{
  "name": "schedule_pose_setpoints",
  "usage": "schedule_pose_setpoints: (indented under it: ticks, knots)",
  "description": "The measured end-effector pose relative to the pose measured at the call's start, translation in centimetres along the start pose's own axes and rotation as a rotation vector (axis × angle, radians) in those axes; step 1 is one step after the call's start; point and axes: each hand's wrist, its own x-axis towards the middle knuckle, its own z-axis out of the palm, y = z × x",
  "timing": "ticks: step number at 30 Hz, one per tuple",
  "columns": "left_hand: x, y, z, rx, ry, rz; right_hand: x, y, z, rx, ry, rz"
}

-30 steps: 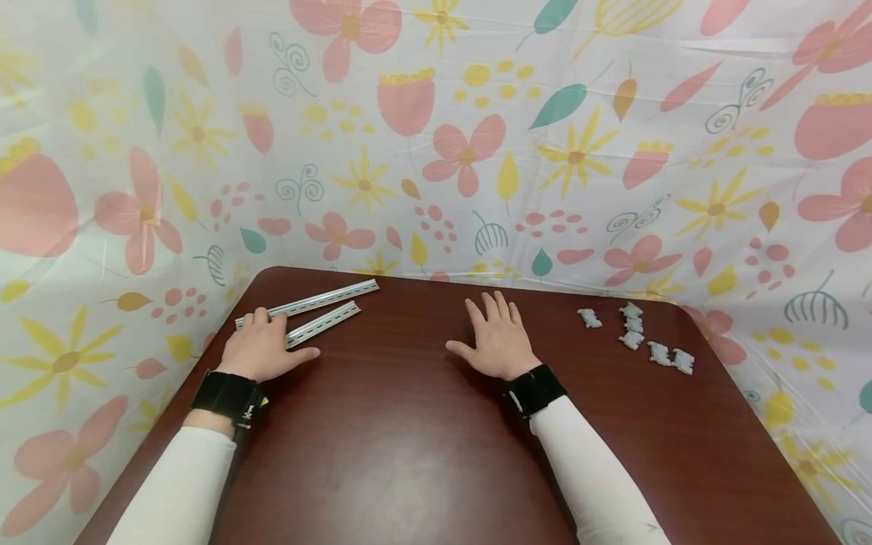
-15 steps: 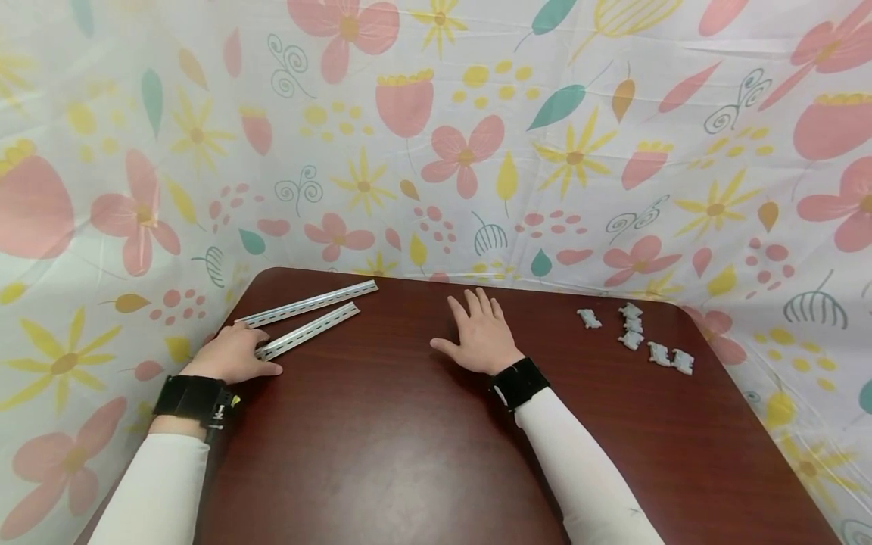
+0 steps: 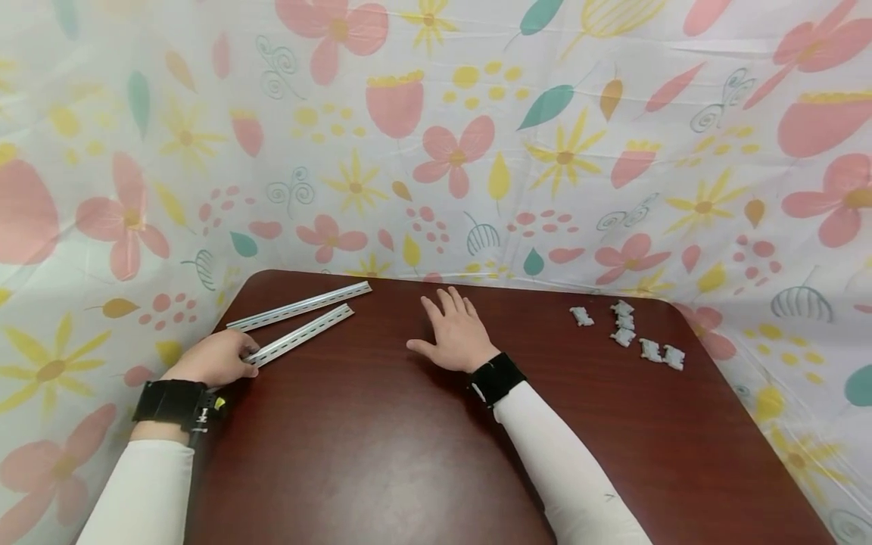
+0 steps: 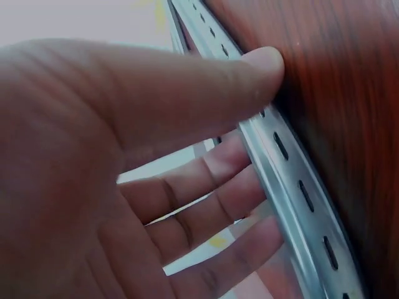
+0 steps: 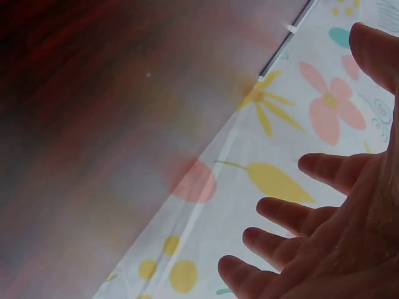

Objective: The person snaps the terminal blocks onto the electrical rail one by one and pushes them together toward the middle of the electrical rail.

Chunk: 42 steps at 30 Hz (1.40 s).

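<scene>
Silvery metal is marking the shorter slotted rail [image 3: 300,335] at the left of the table [image 3: 381,424]; I am pinching its near end between thumb and fingers of the left hand [image 3: 216,358], the nearer one. From this grip, its long axis is running forward and rightward, beside the longer rail [image 3: 300,306]. The right hand [image 3: 455,333], fingers spread, is holding nothing, well apart.
</scene>
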Motion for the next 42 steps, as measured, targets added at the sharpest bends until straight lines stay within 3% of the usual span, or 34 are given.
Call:
schedule_pose_setpoints:
  ticks: [5,11,24,35,42]
  knots:
    - [0.0,-0.1,0.2,-0.012,0.009,0.010,0.1,-0.6,0.4,-0.011,-0.014,-0.009]
    - [0.7,1.0,0.7,0.025,0.027,0.084,0.1,-0.9,0.9,-0.023,-0.016,-0.049]
    - [1.7,5.1,2.2,0.125,0.160,0.264,-0.1,-1.2,0.9,0.035,-0.031,-0.220]
    - [2.1,7.8,3.4,0.171,0.231,0.347,-0.2,-1.4,1.1,0.016,-0.093,-0.206]
    - [2.5,9.3,4.1,0.161,0.227,0.399,-0.5,-1.5,0.8,0.007,-0.118,-0.191]
